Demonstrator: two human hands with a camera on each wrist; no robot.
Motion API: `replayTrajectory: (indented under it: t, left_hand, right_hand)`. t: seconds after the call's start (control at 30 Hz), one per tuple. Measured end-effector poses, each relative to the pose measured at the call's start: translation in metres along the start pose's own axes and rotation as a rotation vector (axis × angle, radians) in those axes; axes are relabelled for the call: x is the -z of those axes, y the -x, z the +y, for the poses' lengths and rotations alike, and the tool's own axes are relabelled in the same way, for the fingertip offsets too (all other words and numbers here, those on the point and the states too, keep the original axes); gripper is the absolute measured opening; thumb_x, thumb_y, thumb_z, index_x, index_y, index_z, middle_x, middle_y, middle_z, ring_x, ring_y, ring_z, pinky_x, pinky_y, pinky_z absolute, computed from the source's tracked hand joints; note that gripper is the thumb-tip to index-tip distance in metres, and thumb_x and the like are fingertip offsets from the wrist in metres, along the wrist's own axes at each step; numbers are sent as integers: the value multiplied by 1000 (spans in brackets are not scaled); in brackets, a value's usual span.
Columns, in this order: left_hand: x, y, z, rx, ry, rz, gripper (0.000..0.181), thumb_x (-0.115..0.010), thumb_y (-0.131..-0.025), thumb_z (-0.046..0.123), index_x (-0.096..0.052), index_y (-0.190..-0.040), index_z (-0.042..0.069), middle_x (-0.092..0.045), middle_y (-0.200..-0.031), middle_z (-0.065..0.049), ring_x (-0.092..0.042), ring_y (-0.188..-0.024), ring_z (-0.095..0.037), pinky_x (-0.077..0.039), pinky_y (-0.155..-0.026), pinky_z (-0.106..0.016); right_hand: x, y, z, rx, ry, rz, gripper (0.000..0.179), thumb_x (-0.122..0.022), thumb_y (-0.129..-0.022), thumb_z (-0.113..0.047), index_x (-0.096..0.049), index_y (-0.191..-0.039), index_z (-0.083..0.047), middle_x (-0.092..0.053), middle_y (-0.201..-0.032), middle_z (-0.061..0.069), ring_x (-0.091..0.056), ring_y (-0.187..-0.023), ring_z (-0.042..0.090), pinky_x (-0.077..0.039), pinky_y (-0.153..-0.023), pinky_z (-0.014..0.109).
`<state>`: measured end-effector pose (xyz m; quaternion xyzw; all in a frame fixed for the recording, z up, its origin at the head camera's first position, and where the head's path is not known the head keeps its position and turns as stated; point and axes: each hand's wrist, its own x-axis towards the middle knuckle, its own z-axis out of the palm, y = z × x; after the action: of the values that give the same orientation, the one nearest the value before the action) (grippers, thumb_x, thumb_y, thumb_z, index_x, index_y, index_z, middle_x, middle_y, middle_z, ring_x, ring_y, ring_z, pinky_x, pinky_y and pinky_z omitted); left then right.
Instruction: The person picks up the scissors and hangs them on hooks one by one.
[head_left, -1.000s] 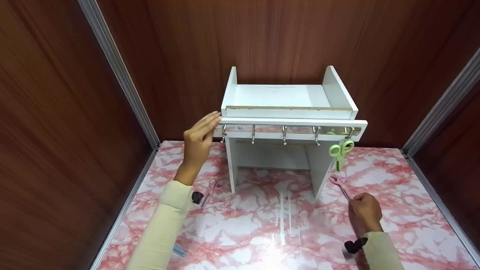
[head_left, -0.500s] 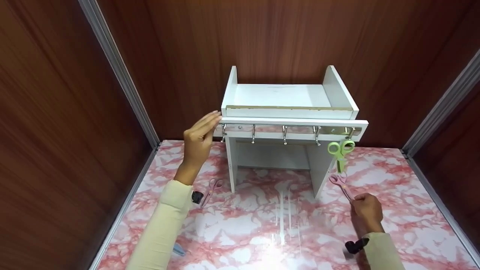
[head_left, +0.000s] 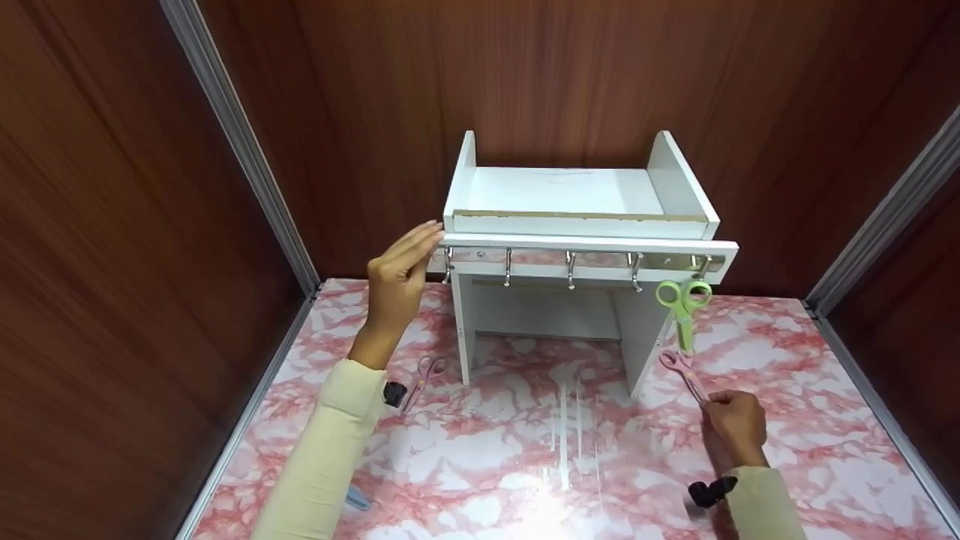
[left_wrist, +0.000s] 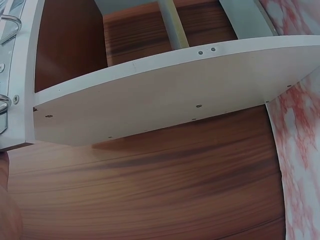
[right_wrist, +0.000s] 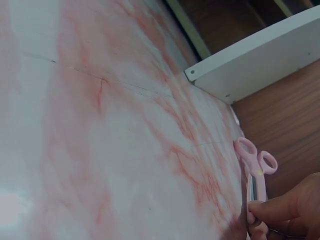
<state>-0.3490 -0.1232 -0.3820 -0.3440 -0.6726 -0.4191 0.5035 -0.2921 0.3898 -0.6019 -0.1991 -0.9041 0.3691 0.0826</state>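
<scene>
My left hand [head_left: 397, 277] has its fingers straight and together, touching the left end of the white hook rail [head_left: 600, 244] on the white shelf unit [head_left: 562, 225]. Only a sliver of that hand [left_wrist: 6, 210] shows in the left wrist view. My right hand [head_left: 735, 424] pinches pink scissors [head_left: 681, 366] by the blade end, with the handle loops pointing away; the same scissors [right_wrist: 256, 165] appear in the right wrist view, and the fingers hide their tip. Light green scissors [head_left: 683, 307] hang from the rightmost hook, just above the pink loops.
Several metal hooks [head_left: 570, 270] line the rail. Another pair of pink scissors [head_left: 424, 379] lies on the marbled table [head_left: 465, 465] left of the unit. A light blue object [head_left: 358, 499] is partly hidden by my left sleeve. Dark wooden walls [head_left: 562, 75] stand around the table.
The hanging green scissors have swung and turned slightly to the right. My right hand has shifted a little right and nearer me with the pink scissors. The left hand stays in place.
</scene>
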Motion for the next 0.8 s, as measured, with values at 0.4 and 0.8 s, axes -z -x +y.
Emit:
replayTrajectory:
  t: [0.4,0.8]
  left_hand:
    - [0,-1,-1,0,4,1,23,-62,-86,-4,-71,-107,1,-67,-110,-15,-61,-108,-26,-49,-94,-33]
    - [0,-1,-2,-14,13,6,22,-63,-86,-4,-71,-106,1,-67,-111,-12,-62,-108,-26,-50,-94,-33]
  right_hand:
    - [0,-2,0,-43,-20,9,25,-66,-84,-25,-73,-96,-4,-69,-81,6,-60,-77,27,-42,-55,32]
    - [6,2,3,-74,-115,55,25,-69,-83,-20,-72,-96,1,-69,-84,9,-58,-83,29,-43,-65,31]
